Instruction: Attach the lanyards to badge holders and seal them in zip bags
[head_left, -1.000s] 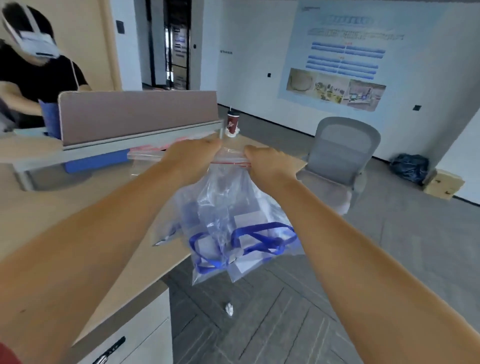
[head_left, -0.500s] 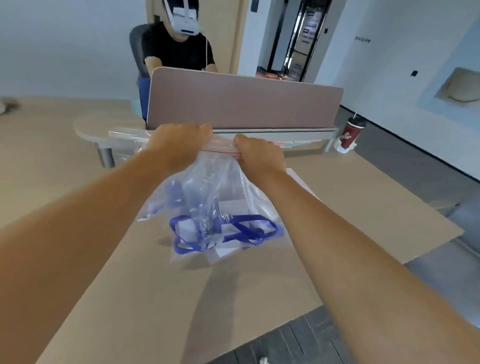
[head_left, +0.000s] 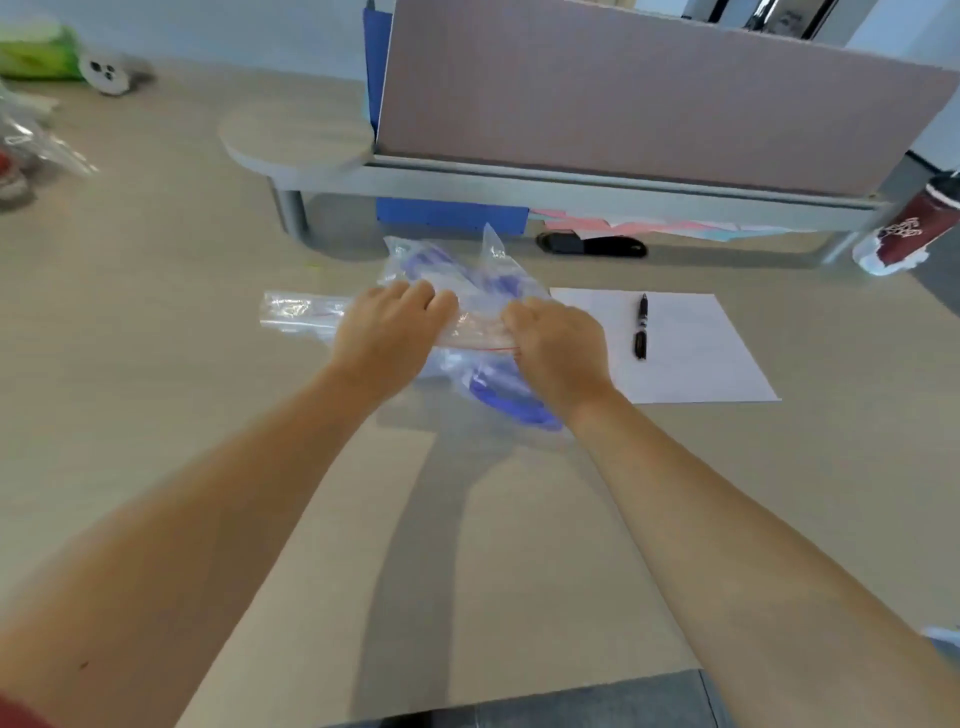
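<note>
Gripping the clear plastic zip bag (head_left: 467, 301) of blue lanyards (head_left: 511, 408) at frame centre, the left hand (head_left: 389, 332) and right hand (head_left: 558, 345) held its red-lined top above the beige tabletop (head_left: 156, 322).

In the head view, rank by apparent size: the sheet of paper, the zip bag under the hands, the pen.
1. Sheet of paper; the zip bag looks similar, partly hidden by hands, so unsure.
2. Pen, clearly smallest.
</note>
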